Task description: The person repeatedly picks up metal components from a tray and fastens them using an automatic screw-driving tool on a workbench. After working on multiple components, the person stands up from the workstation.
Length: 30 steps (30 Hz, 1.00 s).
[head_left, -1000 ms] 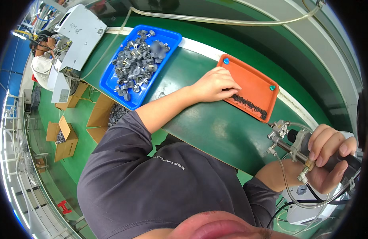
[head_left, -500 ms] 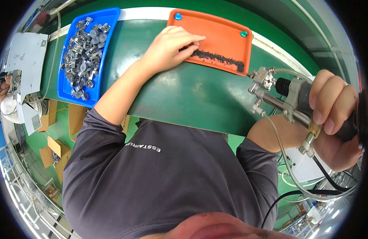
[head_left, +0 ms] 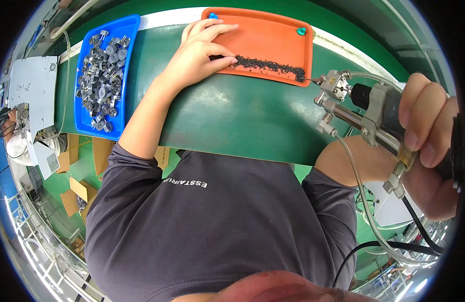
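Observation:
My left hand (head_left: 192, 58) rests over the left end of an orange tray (head_left: 262, 35). Its thumb and index finger come together at a row of tiny black parts (head_left: 267, 64) along the tray's near side, while the other fingers stretch over the tray. Anything between the fingertips is too small to make out. At the far right, my right hand (head_left: 428, 121) grips a metal valve tool with hoses (head_left: 363, 118), partly cut off by the picture's edge. The tool's thin tip points at the tray's near right corner, by the black parts.
A blue tray (head_left: 120, 108) heaped with grey round components (head_left: 104, 80) sits left on the green table (head_left: 227, 121). A blue knob (head_left: 213, 16) and a green knob (head_left: 301, 31) lie in the orange tray's far corners. Cardboard boxes (head_left: 74, 201) stand on the floor.
The view has shifted slightly. My left index finger has drawn back from pointing across the tray and now meets the thumb at the black parts. My right hand still grips the tool.

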Motion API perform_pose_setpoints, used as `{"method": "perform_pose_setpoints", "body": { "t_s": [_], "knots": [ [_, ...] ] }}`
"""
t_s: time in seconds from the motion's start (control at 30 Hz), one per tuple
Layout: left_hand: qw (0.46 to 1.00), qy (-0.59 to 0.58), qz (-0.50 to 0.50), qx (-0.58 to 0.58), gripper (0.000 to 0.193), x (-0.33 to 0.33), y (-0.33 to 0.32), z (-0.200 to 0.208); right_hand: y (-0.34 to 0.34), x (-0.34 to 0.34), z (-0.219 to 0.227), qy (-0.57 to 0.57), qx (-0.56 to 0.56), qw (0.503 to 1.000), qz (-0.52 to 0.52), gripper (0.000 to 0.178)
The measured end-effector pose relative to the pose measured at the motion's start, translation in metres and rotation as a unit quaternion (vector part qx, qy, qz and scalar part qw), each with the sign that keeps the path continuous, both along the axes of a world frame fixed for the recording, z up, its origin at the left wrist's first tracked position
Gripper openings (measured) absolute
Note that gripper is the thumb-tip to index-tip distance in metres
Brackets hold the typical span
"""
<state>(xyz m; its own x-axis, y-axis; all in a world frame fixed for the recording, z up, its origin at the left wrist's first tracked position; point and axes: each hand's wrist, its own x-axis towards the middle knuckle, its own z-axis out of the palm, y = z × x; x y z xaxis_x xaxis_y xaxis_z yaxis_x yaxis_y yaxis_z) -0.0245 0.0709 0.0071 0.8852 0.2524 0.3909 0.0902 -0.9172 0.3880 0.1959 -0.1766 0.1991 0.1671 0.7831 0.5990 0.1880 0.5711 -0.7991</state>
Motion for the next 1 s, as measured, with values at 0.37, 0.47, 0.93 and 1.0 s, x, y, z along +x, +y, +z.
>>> {"method": "perform_pose_setpoints", "body": {
  "t_s": [0.37, 0.47, 0.93, 1.0],
  "knots": [
    [1.0, -0.02, -0.01, 0.006, 0.005, 0.0, -0.002, -0.001, 0.008, -0.001, -0.005, -0.016, -0.04, 0.999, -0.008, 0.029],
    [0.999, -0.036, 0.0, 0.011, 0.011, 0.002, -0.001, -0.004, 0.013, -0.015, -0.005, -0.026, -0.057, 0.998, -0.017, 0.028],
    [1.0, -0.025, 0.007, -0.001, 0.014, 0.001, -0.001, -0.004, 0.011, -0.005, -0.01, -0.03, -0.097, 0.994, -0.045, 0.027],
    [0.999, -0.034, 0.016, -0.02, 0.013, 0.0, -0.002, -0.005, -0.004, 0.009, -0.008, -0.029, -0.097, 0.994, -0.048, 0.027]
  ]
}}
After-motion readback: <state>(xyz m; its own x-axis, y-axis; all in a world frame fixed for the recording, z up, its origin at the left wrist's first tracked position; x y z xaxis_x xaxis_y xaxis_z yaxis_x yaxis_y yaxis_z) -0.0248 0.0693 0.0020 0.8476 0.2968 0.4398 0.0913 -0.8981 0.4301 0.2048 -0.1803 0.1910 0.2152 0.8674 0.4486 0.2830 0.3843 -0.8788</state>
